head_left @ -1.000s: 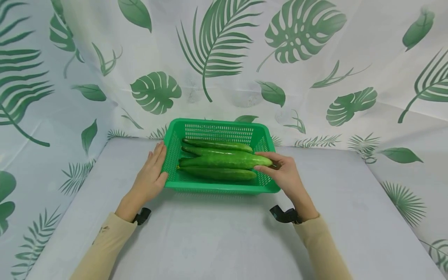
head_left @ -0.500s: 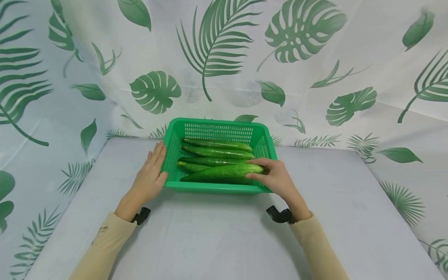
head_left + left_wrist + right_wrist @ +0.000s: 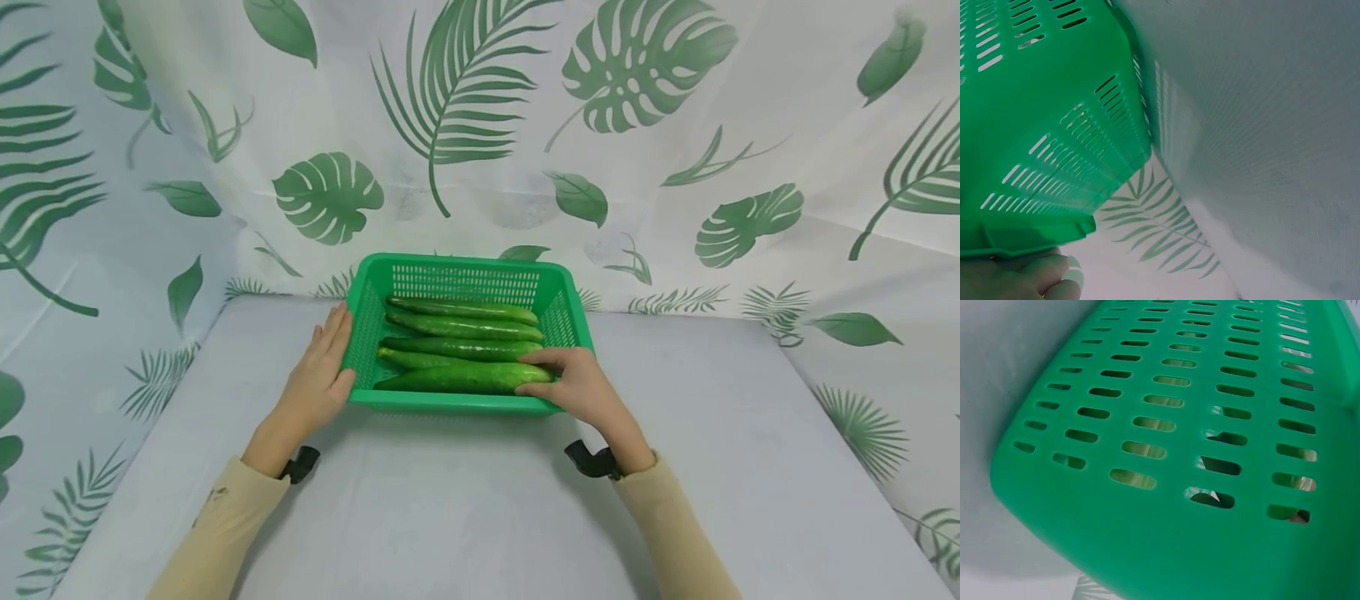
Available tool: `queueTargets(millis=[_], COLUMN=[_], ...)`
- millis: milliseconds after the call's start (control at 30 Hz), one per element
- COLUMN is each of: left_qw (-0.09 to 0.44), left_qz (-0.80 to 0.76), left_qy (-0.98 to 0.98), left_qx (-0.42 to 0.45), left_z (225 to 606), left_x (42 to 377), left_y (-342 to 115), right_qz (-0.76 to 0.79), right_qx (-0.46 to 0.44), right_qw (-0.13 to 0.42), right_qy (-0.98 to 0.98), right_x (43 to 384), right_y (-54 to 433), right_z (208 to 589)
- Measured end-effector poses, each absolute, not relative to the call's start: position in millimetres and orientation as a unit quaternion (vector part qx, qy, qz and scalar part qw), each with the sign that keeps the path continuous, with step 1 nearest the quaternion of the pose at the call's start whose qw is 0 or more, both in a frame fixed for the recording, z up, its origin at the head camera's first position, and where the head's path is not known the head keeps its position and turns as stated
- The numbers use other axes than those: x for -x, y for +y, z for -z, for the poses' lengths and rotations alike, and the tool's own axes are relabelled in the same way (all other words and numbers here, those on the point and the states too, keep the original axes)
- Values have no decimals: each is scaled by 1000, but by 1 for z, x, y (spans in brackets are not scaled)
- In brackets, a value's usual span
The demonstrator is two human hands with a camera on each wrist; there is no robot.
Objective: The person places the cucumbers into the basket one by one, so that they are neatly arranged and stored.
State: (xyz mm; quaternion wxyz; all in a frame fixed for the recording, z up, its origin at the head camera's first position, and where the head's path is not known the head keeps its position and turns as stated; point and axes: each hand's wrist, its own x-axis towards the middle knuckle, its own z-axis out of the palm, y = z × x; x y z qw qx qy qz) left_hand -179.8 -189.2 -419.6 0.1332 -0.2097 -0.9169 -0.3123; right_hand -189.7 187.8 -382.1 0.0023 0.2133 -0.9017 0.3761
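A green plastic basket (image 3: 457, 400) with slotted walls stands on the table, holding several long green cucumbers (image 3: 465, 329) laid side by side. My right hand (image 3: 581, 387) reaches over the front right corner and pinches the right end of the front cucumber (image 3: 450, 379), thumb in front and fingers behind. That cucumber lies along the front wall, partly over another one. Straight fingers of my left hand (image 3: 315, 375) rest against the basket's left side. In the left wrist view, fingertips (image 3: 1047, 272) sit by the rim. The right wrist view shows only the slotted wall (image 3: 1147, 537), hiding my right hand's grip.
A pale cloth covers the table (image 3: 450, 508). Behind and beside it hangs a white curtain (image 3: 495, 200) printed with green leaves, close to the basket's back. A black wrist camera (image 3: 592, 460) sticks out from my right wrist, another (image 3: 302, 463) from my left.
My right hand has carried the cucumber from above the middle ones toward the front and down, left beside the front wall. My left hand has stayed at the basket's side.
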Motion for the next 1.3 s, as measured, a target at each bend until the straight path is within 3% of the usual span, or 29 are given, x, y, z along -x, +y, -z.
queueTargets(millis=[1300], left_qw=[138], left_qz=[318], left_qy=[-914], left_qx=[211], left_z=[421], left_x=[179], left_y=[-188], right_qz=[-397], right_qx=[-233], right_qw=[0], right_qy=[-888], right_x=[187], right_y=[188], right_z=[382])
